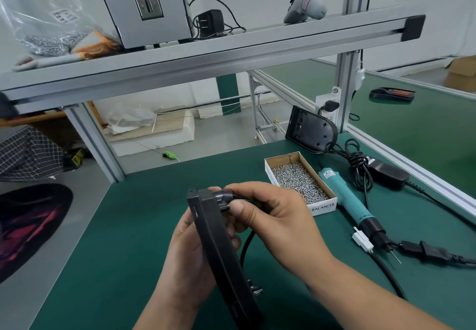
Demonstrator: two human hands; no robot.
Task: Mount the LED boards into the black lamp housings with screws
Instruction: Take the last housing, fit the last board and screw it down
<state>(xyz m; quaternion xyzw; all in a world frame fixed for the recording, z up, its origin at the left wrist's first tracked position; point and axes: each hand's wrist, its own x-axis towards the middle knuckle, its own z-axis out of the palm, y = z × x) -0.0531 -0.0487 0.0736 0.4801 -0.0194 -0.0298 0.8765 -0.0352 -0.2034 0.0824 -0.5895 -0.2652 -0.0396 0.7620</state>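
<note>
Black plastic marks the lamp housing [219,247], which is held edge-on, lifted above the green mat [123,226] low in the middle of the view. It is gripped from the nine o'clock side by the left hand [188,260], whose fingers are curled round its far edge. At the housing's upper end, a black cable fitting [226,198] is pinched between the thumb and curled fingers of the right hand [273,216]. A black cable [247,243] is seen dropping from under that hand toward six o'clock.

At two o'clock from the held housing, well apart from it, an open cardboard box [300,180] heaped with small silver screws is set on the mat. Just beside the box, on its three o'clock side, a teal electric screwdriver [347,200] is laid flat with its bit pointed toward five o'clock, and a white connector [362,239] rests against its black nose.

At one o'clock, a second black housing [309,128] is propped upright against the aluminium post [343,92], and a black power brick [389,175] with a coiled lead is placed near it.

At twelve o'clock, an aluminium shelf [231,43] is fixed across the view; a clear bag of screws [49,43], a grey metal box [149,10], a black plug adapter [208,23] and a grey handheld tool [305,8] are kept on it.
</note>
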